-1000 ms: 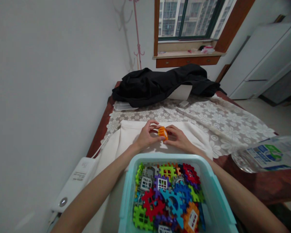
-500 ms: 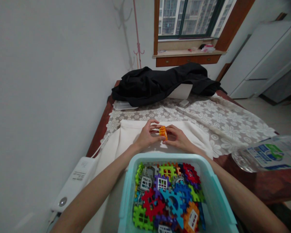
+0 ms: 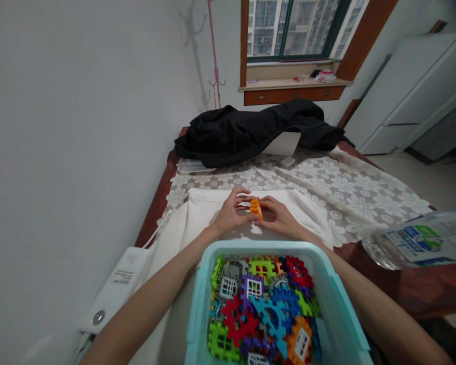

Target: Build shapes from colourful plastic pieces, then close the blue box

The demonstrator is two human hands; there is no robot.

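Observation:
Just beyond the bin, an orange toothed building block (image 3: 256, 208) is held up between my two hands, over the white cloth (image 3: 201, 208). The thumb and fingers of my left hand (image 3: 231, 213) pinch it from the left. From the right, my right hand (image 3: 279, 215) grips it with thumb and fingertips. Nearest to me stands a light-teal plastic bin (image 3: 264, 247) with many interlocking building pieces: a red piece (image 3: 238, 320), a blue piece (image 3: 271, 317), a green piece (image 3: 222, 342) and an orange piece with a white window (image 3: 301, 340).
A large clear plastic bottle (image 3: 418, 241) lies at the right table edge. A white power strip (image 3: 116, 284) with a cable is at the left by the wall. Black clothing (image 3: 247, 132) lies across the far end of the patterned tablecloth (image 3: 361, 195).
The orange block has turned very slightly between my fingers. Both hands stay in nearly the same place, and the view has shifted a little.

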